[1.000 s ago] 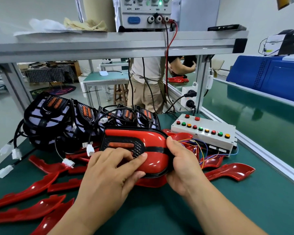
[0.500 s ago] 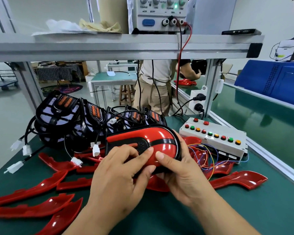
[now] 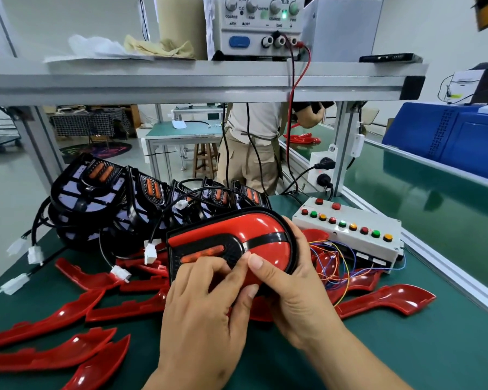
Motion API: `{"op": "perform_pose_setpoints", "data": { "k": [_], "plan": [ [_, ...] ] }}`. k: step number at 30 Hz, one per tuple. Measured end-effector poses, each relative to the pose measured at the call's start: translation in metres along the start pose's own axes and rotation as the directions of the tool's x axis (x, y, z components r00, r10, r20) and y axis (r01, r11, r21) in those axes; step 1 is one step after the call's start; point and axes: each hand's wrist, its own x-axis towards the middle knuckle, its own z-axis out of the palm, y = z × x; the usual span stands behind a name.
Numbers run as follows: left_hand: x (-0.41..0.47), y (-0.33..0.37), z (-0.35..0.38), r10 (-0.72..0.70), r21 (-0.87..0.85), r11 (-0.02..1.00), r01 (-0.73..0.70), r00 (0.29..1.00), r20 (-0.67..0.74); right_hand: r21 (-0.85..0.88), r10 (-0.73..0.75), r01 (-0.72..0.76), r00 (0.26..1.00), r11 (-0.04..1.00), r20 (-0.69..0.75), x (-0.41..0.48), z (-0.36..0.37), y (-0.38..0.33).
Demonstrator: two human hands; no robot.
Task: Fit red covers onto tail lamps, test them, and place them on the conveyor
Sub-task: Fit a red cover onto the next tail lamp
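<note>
A tail lamp with glossy red covers and a black centre strip is tilted up over the green bench, held in both hands. My left hand presses its fingers on the lower front near the orange lens. My right hand wraps the lamp's right end, thumb on the red cover. Several bare black tail lamps with dangling white connectors are piled behind it. Loose red covers lie on the bench left and right. The green conveyor runs along the right.
A white test box with coloured buttons and loose coloured wires sits right of the lamp. A power supply stands on the overhead shelf. A person stands behind the bench. A blue bin is past the conveyor.
The lamp has tipped up with its right end raised. My right thumb slid from the lamp's side onto its front, meeting my left fingers. The view shifted left and down.
</note>
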Motion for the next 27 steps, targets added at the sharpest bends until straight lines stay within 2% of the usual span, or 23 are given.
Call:
{"op": "perform_pose_setpoints", "data": {
  "k": [6,8,9,10,11,12,13,14,17,21,24,27],
  "plan": [
    [0.005,-0.003,-0.005,-0.056,-0.163,0.984,0.068,0.995,0.082,-0.035,-0.064,0.061,0.995,0.998,-0.071,0.006,-0.003,-0.008],
    [0.010,-0.018,-0.016,-0.194,-0.149,0.967,0.207,0.977,0.093,0.001,-0.069,0.069,0.993,0.998,-0.098,0.010,-0.006,-0.014],
    [0.011,-0.026,-0.022,-0.324,-0.199,0.915,0.351,0.933,0.159,0.021,-0.065,0.068,0.992,0.997,-0.112,0.011,-0.008,-0.016],
    [0.013,-0.029,-0.028,-0.448,-0.332,0.782,0.527,0.846,0.288,0.039,-0.065,0.070,0.991,0.997,-0.115,0.012,-0.010,-0.017],
    [0.014,-0.031,-0.031,-0.508,-0.505,0.530,0.681,0.732,0.454,0.052,-0.066,0.072,0.992,0.996,-0.111,0.012,-0.010,-0.017],
    [0.014,-0.033,-0.033,-0.491,-0.603,0.256,0.756,0.639,0.592,0.060,-0.067,0.073,0.992,0.996,-0.106,0.012,-0.010,-0.017],
    [0.013,-0.035,-0.035,-0.445,-0.642,0.091,0.761,0.608,0.658,0.057,-0.067,0.073,0.992,0.996,-0.103,0.012,-0.010,-0.017],
    [0.013,-0.036,-0.035,-0.400,-0.662,0.035,0.749,0.617,0.677,0.049,-0.071,0.076,0.992,0.996,-0.101,0.012,-0.010,-0.017],
    [0.012,-0.038,-0.034,-0.326,-0.679,0.085,0.729,0.664,0.673,0.025,-0.079,0.082,0.993,0.996,-0.088,0.012,-0.010,-0.017],
    [0.009,-0.045,-0.033,-0.319,-0.684,0.047,0.728,0.660,0.681,0.029,-0.082,0.084,0.995,0.996,-0.059,0.011,-0.012,-0.013],
    [0.008,-0.048,-0.031,-0.296,-0.713,0.041,0.700,0.690,0.660,0.041,-0.053,0.053,0.998,0.998,-0.022,0.011,-0.012,-0.011],
    [0.008,-0.051,-0.032,-0.313,-0.742,-0.035,0.670,0.698,0.645,0.025,-0.008,0.008,1.000,1.000,0.009,0.010,-0.009,-0.014]
  ]
}}
